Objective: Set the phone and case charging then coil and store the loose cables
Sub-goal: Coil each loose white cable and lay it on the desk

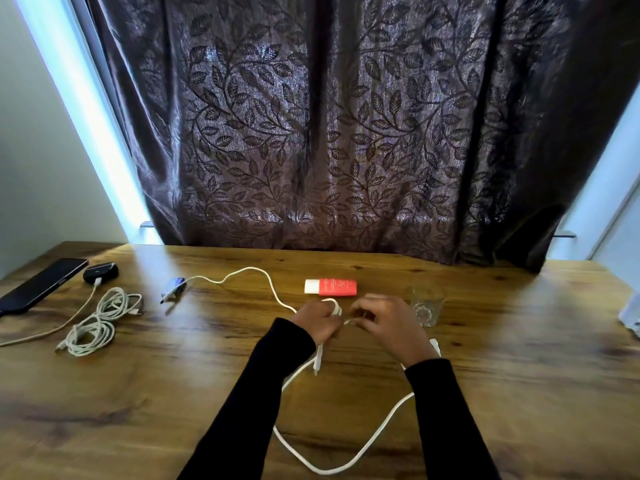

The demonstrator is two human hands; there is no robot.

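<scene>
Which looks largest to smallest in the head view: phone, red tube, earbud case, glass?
1. phone
2. red tube
3. glass, close to the tube in apparent size, so that order is unsure
4. earbud case

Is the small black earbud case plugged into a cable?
Yes, a white connector sits in the small black earbud case, its cable trailing across the wooden table.

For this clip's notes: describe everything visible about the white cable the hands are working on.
The white cable is thick, smooth and rubbery-looking. From a small blue-and-white adapter at the left it snakes across the wooden table to the left hand, which grips it with a loop around its fingers. The right hand pinches it close by. A plug end hangs below the left hand, and a wide slack loop lies toward the near edge.
</scene>
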